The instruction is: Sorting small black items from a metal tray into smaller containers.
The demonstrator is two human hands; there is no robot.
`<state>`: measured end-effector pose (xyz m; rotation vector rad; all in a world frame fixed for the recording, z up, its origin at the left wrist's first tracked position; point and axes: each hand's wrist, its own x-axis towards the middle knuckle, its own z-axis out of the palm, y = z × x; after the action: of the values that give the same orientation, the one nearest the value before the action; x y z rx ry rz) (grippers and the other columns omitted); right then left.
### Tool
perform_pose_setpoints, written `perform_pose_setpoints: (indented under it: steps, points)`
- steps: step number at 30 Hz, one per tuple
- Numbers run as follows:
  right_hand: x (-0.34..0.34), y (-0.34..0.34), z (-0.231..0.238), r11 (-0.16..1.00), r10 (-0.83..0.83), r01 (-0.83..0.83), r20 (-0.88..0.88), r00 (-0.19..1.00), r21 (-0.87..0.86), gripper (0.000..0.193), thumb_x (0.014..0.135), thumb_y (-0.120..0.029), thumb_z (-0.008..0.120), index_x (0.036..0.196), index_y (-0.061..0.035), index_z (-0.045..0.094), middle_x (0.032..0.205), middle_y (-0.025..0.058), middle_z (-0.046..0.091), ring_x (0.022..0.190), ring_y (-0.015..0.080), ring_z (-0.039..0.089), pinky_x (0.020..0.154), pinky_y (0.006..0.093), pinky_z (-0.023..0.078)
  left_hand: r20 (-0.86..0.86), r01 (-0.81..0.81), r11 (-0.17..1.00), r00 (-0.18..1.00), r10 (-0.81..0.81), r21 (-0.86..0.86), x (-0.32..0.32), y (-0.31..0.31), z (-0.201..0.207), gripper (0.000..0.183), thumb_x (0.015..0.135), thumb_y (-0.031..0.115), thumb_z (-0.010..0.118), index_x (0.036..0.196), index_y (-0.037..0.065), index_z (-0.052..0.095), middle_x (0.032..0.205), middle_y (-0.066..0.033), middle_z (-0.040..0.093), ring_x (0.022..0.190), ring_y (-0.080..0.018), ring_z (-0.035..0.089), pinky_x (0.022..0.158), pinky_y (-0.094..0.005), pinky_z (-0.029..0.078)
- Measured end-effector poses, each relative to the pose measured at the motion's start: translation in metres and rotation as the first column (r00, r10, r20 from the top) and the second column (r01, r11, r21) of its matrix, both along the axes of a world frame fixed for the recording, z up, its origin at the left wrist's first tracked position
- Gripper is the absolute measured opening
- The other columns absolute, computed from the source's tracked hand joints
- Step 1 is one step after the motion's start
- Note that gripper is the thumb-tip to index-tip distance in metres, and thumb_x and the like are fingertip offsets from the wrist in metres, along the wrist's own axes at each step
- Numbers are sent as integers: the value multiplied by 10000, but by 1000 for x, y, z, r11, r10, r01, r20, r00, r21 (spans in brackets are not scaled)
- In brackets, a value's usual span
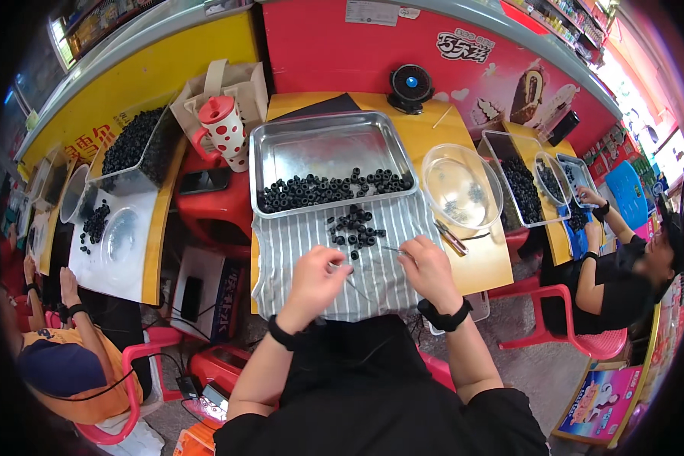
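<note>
My left hand (318, 283) is closed in a pinch over a striped grey cloth (300, 243); a small dark piece seems to be at its fingertips, too small to make out. In my right hand (427, 267) is a thin dark pointed tool (391, 249), its tip toward the left hand. Between and beyond both hands lies a loose pile of small black ring-shaped parts (353, 226). Many more black parts (311, 191) fill the near side of a metal tray (319, 135), whose front edge rests on the cloth.
To the right are a round clear tub (462, 186) and a slim tool (452, 239). A small black fan (410, 87) stands behind. On the left, a dotted cup (224, 133) and phone (204, 181) sit on a red stool. Co-workers sit at tables on both sides.
</note>
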<state>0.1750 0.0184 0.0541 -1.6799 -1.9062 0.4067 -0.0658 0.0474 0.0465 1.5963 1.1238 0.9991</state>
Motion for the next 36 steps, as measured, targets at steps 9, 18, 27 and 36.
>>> perform_pose_setpoints:
  steps: [9, 18, 27, 36]
  points:
    - [19, -8, -21, 990, -93, 82, 96, 991, 116, 94, 733, -71, 694, 825, -75, 676, 780, 131, 525, 754, 337, 581, 654, 428, 460, -372, -27, 924, 911, 180, 381, 28, -19, -40, 214, 762, 55, 708, 949, 4, 618, 844, -131, 544, 740, -303, 562, 660, -385, 459]
    - [-1, 11, -10, 988, -77, 71, 43, 996, 137, 138, 756, -101, 686, 884, -57, 662, 806, 128, 557, 814, 337, 589, 688, 436, 470, 573, 232, 910, 820, 7, -342, 26, -25, -34, 240, 852, -58, 640, 1089, -25, 645, 1037, -59, 670, 883, -93, 619, 786, -231, 505]
    - [-12, 34, -22, 999, -7, 15, 156, 988, -52, 120, 769, -103, 674, 817, -26, 596, 838, 151, 591, 842, 374, 602, 704, 474, 475, 793, 393, 854, 608, 37, -341, 23, -30, -45, 247, 910, -12, 593, 1156, -36, 608, 1085, -143, 659, 912, -170, 640, 782, -263, 528]
    - [-40, -10, -1, 981, 47, -146, -572, 819, -128, 81, 829, -32, 693, 839, 7, 622, 755, 44, 597, 636, 79, 583, 548, 256, 442, 863, 490, 751, 460, 210, -443, 19, -30, -49, 253, 999, 110, 501, 1196, -30, 577, 989, -153, 677, 809, -184, 664, 695, -253, 538]
